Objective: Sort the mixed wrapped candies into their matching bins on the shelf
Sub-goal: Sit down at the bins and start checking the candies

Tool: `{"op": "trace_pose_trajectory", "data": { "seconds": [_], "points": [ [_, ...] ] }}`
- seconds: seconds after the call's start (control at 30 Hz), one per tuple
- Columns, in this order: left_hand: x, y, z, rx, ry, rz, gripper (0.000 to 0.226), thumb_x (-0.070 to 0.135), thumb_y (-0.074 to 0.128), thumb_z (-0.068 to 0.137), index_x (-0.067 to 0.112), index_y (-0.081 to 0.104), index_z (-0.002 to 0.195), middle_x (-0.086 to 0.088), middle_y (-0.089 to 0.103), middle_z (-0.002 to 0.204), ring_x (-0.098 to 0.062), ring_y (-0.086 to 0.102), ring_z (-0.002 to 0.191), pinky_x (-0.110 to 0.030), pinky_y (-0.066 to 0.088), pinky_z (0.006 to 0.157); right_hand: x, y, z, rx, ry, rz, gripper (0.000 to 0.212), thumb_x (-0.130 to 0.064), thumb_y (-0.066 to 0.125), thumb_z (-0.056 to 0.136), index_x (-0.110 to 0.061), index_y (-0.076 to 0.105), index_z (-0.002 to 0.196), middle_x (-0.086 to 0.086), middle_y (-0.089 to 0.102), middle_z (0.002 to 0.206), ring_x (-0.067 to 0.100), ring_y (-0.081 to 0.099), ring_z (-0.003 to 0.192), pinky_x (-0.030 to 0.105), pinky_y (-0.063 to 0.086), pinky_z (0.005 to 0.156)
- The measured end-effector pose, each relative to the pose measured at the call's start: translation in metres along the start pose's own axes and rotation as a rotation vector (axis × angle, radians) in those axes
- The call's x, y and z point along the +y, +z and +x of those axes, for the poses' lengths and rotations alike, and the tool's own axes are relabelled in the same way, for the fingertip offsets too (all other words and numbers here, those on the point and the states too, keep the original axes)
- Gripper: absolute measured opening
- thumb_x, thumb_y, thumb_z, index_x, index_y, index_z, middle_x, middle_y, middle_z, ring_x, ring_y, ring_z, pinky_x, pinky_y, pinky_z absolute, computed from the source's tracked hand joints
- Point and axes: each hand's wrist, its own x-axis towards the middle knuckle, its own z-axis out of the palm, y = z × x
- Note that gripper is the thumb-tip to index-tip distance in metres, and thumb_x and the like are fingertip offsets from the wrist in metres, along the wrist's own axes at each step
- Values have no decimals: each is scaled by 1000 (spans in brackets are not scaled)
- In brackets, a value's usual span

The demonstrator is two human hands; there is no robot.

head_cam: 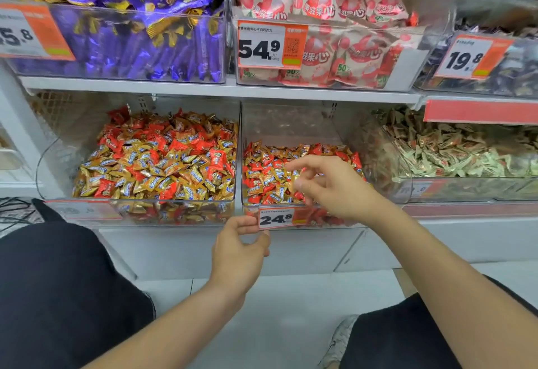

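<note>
Fingers of the right hand hang loose and spread over the middle bin, thumb apart from them, nothing pinched. Below, the left hand curls at that bin's front lip, fingertips touching the price tag; whether it grips the lip or hides a candy I cannot tell. Red and gold candies lie mixed in this bin, and the same mix fills the left bin. Judging by that, sorting has barely begun: nearly every red piece is yet to be parted from gold.
</note>
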Motion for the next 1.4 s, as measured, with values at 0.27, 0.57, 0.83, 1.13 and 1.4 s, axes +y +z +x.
{"op": "trace_pose_trajectory", "data": {
  "seconds": [0.27,0.57,0.83,1.13,1.4],
  "points": [
    [-1,4,-1,6,-48,-15,9,25,72,99,24,69,107,4,70,101,-16,66,64,-33,51,63,22,14,-49,-46,191,119,25,-4,79,91,-25,76,104,1,78,76,1,71,75,23,54,76],
    [4,4,1,-76,-167,-59,13,22,57,108,15,66,114,-3,74,104,-11,54,47,-29,39,53,40,31,-57,159,350,310,18,2,82,87,-9,74,99,14,78,80,26,80,74,47,67,73],
    [5,4,3,-61,-195,-62,15,21,58,108,12,68,113,-2,74,97,-13,37,48,-26,31,49,41,40,-50,197,382,231,19,-9,88,84,-10,73,95,5,79,72,21,79,72,47,67,72],
    [11,-5,-6,-94,-57,179,27,17,59,100,19,57,127,3,72,114,-13,77,74,-36,60,64,23,36,-48,200,280,202,18,-11,78,90,-23,73,103,0,76,68,18,76,69,46,64,78],
    [54,-12,-10,-150,804,816,20,15,62,93,28,68,107,15,66,97,-7,59,88,-29,47,81,38,6,-18,331,140,-218,17,-11,66,86,-23,72,95,-6,58,56,10,55,53,27,52,77]
  ]
}}
